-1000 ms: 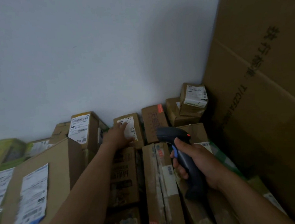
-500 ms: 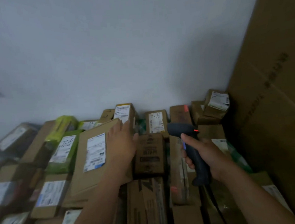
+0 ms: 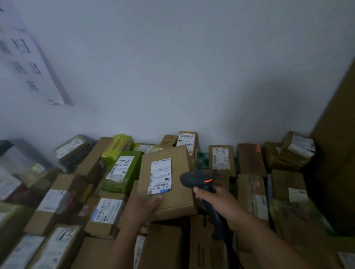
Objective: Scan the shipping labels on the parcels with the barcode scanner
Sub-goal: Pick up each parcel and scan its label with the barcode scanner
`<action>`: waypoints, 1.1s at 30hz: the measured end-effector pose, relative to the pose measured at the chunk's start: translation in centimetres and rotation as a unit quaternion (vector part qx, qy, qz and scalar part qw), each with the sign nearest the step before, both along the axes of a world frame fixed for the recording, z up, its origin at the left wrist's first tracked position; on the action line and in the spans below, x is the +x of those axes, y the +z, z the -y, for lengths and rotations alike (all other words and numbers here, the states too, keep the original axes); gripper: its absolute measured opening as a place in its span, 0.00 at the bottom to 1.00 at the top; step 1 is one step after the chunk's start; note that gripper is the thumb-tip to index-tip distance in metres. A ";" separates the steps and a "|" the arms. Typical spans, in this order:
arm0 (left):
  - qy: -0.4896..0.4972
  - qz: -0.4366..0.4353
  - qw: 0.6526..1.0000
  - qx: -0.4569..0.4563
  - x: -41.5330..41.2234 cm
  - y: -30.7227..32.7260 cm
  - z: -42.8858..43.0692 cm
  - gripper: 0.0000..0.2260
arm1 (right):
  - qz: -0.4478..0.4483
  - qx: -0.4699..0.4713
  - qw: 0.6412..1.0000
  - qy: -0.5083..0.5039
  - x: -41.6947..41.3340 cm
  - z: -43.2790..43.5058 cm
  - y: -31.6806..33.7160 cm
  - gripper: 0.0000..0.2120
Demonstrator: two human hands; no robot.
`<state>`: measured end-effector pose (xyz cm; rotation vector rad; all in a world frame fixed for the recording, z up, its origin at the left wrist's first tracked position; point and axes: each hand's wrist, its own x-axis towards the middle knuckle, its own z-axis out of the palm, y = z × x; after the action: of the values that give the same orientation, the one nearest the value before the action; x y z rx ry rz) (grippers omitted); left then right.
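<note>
From the head view, both forearms reach forward over a dense pile of parcels stacked against a white wall [image 3: 167, 71]. The left hand [image 3: 145, 203] grips the near edge of a flat brown cardboard parcel [image 3: 177, 200], thumb [image 3: 156, 198] laid on the top face and the other fingers hidden underneath. The parcel is tilted so that its top faces the camera, and it sits above the boxes around it. A white rectangular shipping label [image 3: 159, 176] with printed barcodes is stuck on that face, its lower edge just beside the thumb. The right hand [image 3: 220, 201] is wrapped around the handle of a dark pistol-shaped barcode scanner [image 3: 197, 179], with the index finger stretched forward along the front of the handle. The scanner's head sits just beside the parcel's right edge, level with the lower part of the label, and a small orange-red light [image 3: 208, 181] glows on its top. Its handle slants down and right under the wrist. Left of the held parcel lies a green wrapped parcel [image 3: 120, 181] with handwriting on its white label. A small upright brown box [image 3: 221, 158] with a handwritten label stands beyond the scanner. A large brown cardboard sheet [image 3: 348, 163] leans along the right side, and a white paper sheet with dark characters [image 3: 21, 53] hangs on the wall at upper left.
</note>
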<state>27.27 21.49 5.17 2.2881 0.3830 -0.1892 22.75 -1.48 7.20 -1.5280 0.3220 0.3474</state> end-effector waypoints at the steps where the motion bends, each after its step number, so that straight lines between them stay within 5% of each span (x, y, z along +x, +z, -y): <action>1: 0.013 0.005 0.999 -0.030 -0.4 -0.1 -0.2 0.30 | -0.007 -0.004 1.000 0.005 0.0 -0.3 -0.2 0.14; 5: 0.062 0.036 0.989 -0.127 -1.8 -0.3 0.0 0.33 | -0.008 0.017 1.000 -0.003 -0.2 -0.7 -0.9 0.23; 11: 0.065 0.035 0.953 -0.293 -2.1 1.0 1.8 0.20 | 0.025 0.061 0.996 -0.066 -0.8 2.4 -1.2 0.21; 14: 0.034 -0.018 0.927 -0.373 -0.7 2.1 3.4 0.25 | 0.043 0.054 0.993 -0.097 -0.9 4.6 -0.6 0.24; 19: -0.043 -0.114 0.934 -0.335 2.3 3.4 7.4 0.20 | 0.071 0.061 0.977 -0.190 -0.7 8.6 0.1 0.20; 24: 0.007 -0.162 0.910 -0.381 4.2 3.7 12.8 0.14 | 0.086 0.051 0.966 -0.240 -0.9 12.4 -0.4 0.29; 33: 0.058 -0.194 0.857 -0.474 5.0 -1.3 24.3 0.25 | 0.075 0.061 0.945 -0.312 -2.5 18.5 -2.2 0.24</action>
<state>32.31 -2.78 3.89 1.2326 0.4888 -0.6306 20.22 -19.98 4.97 -1.2444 0.6278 -0.2460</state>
